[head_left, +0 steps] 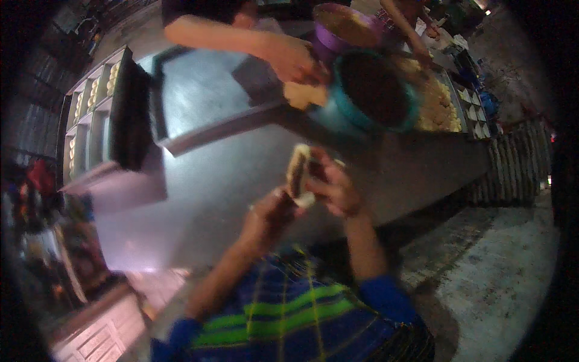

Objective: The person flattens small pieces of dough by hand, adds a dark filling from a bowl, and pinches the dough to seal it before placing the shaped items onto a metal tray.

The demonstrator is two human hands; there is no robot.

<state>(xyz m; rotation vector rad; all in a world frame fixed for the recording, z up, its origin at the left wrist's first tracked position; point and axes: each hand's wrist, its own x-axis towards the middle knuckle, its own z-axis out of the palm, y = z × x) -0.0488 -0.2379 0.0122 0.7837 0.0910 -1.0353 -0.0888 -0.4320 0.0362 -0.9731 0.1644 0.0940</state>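
A pale, flat piece of dough (297, 164) with a dark brown filling along it is held upright over the near edge of the metal table. My left hand (271, 217) grips its lower end. From the right, the curled fingers of my right hand (336, 186) press against its side; motion blur softens them. Beyond my hands stands a teal bowl (345, 113) with a dark mass inside. Across the table, a co-worker's hand (297, 65) reaches over a pale yellow dough piece (304, 95) beside that bowl.
A shallow metal tray (226, 128) lies far left of my hands. Left of it, a compartmented case (87, 127) holds rows of pale dough balls. A purple bowl (330, 41) stands behind the teal one. Yellowish crumbly pieces (443, 102) cover a surface at right.
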